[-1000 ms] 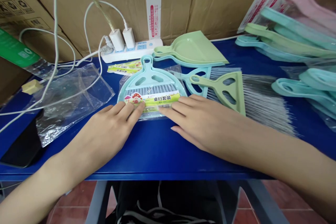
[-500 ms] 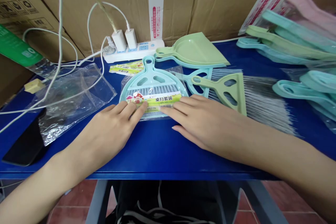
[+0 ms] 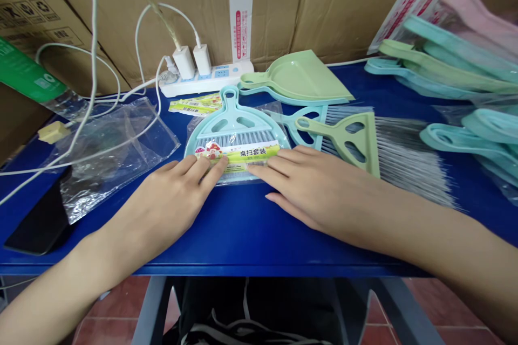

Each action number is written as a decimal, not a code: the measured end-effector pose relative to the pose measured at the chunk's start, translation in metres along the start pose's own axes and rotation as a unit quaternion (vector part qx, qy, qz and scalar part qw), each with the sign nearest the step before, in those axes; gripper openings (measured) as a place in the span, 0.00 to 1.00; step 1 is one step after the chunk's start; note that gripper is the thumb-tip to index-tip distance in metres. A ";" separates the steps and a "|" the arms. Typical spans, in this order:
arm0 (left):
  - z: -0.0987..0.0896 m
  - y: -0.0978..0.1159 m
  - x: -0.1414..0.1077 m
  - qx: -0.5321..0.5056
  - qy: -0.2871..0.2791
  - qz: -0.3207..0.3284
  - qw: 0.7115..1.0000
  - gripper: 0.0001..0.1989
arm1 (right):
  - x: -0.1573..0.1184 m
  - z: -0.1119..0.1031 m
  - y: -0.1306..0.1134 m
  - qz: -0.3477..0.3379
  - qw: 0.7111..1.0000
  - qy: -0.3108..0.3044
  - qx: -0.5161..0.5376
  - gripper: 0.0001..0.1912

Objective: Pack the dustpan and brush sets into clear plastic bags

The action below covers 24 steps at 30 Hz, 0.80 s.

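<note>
My left hand (image 3: 172,194) and my right hand (image 3: 311,186) lie flat with their fingertips meeting on a yellow-green paper label (image 3: 237,155). The label wraps a light-blue dustpan (image 3: 234,118) and brush in a clear plastic bag, and my fingers hide its lower edge. To the right lie a light-blue brush handle (image 3: 301,123) and a green hand brush (image 3: 356,143) with grey bristles. A green dustpan (image 3: 299,78) rests on another light-blue one behind them. My right thumb lies on the blue table (image 3: 243,237).
A white power strip (image 3: 206,80) with chargers and tangled cables stands at the back. Loose labels (image 3: 195,104), a crumpled plastic bag (image 3: 113,159) and a black phone (image 3: 40,221) lie left. Stacked dustpans (image 3: 457,64) rise at right, before cardboard boxes (image 3: 259,5).
The whole scene sits slightly further right than a second ago, from a small head shift. Both hands stay on the label.
</note>
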State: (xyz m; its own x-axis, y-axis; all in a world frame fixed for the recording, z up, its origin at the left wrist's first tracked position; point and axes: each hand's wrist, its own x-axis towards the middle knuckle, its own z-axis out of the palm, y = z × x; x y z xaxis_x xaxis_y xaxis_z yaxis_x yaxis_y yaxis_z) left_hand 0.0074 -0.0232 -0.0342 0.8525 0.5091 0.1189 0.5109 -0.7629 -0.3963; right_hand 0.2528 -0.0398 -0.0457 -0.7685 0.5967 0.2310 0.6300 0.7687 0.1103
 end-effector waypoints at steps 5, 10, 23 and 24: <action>0.000 0.001 0.000 0.004 0.015 0.004 1.000 0.24 | 0.000 0.000 0.001 -0.005 1.000 0.010 0.000 0.14; -0.001 0.000 0.000 -0.027 -0.018 -0.011 0.999 0.26 | 0.000 0.000 0.001 -0.004 1.000 0.013 0.000 0.14; 0.000 0.001 0.000 -0.014 0.004 0.001 1.000 0.25 | -0.001 0.001 0.000 -0.012 1.000 0.019 -0.005 0.14; 0.000 0.001 0.000 -0.008 0.009 0.004 1.000 0.25 | 0.000 0.001 0.000 -0.012 1.000 0.019 -0.006 0.14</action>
State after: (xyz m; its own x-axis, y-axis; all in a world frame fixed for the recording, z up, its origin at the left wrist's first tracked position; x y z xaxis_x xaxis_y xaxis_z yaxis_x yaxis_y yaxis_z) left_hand 0.0079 -0.0240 -0.0345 0.8581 0.4961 0.1327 0.5061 -0.7731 -0.3823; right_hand 0.2533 -0.0395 -0.0470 -0.7789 0.5684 0.2650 0.6125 0.7802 0.1270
